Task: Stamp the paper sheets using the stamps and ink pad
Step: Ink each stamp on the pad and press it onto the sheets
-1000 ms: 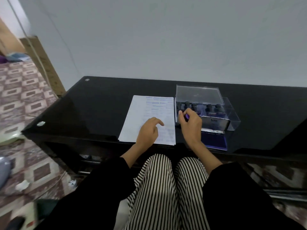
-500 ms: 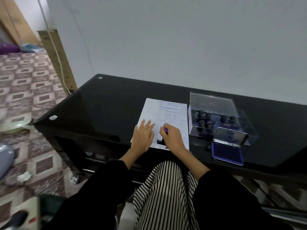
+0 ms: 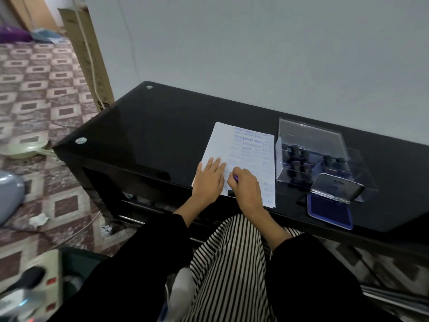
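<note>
Left hand [image 3: 210,180] lies flat, fingers straight and close together, pressing the near left part of the paper sheet [image 3: 246,152] on the black table [image 3: 162,126]. Right hand [image 3: 247,188], just beside it, is curled around a stamp [image 3: 236,178], with the stamp's base at the sheet's near edge. The open ink pad [image 3: 329,212] lies to the right of the sheet, touching a clear box [image 3: 311,138] that holds dark spare stamps [image 3: 296,163].
</note>
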{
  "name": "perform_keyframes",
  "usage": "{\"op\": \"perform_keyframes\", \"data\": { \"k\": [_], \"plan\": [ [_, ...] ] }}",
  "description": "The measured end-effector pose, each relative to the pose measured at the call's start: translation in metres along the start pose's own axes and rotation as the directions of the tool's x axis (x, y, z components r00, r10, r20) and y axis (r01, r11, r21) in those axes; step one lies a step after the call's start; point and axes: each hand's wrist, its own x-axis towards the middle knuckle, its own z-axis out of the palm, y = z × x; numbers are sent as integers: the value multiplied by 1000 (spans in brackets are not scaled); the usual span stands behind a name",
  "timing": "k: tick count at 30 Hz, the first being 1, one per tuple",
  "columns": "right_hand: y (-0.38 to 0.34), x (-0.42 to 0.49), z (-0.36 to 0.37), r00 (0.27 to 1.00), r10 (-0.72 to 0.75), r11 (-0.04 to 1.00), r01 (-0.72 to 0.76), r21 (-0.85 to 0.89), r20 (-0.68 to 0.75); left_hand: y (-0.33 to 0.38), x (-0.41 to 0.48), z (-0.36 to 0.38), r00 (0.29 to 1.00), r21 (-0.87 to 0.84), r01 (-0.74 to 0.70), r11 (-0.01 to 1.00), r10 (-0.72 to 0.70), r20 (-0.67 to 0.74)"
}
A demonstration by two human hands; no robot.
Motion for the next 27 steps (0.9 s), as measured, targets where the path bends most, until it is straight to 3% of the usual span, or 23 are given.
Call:
{"op": "perform_keyframes", "data": {
  "k": [7,11,15,27],
  "plan": [
    [3,-6,12,987,-47,998,40,-48,-153,0,-1,2,1000,8,6,1000,-6,-1],
    [8,-11,21,929,-175,984,159,-76,-326,1,-1,2,1000,35,7,999,-6,-4],
    [11,-11,26,885,-227,974,195,-119,-407,1,-2,2,1000,51,6,999,-5,-8],
    [15,-8,32,856,-256,967,227,-118,-450,2,-1,3,1000,75,3,997,-3,-8]
  ]
}}
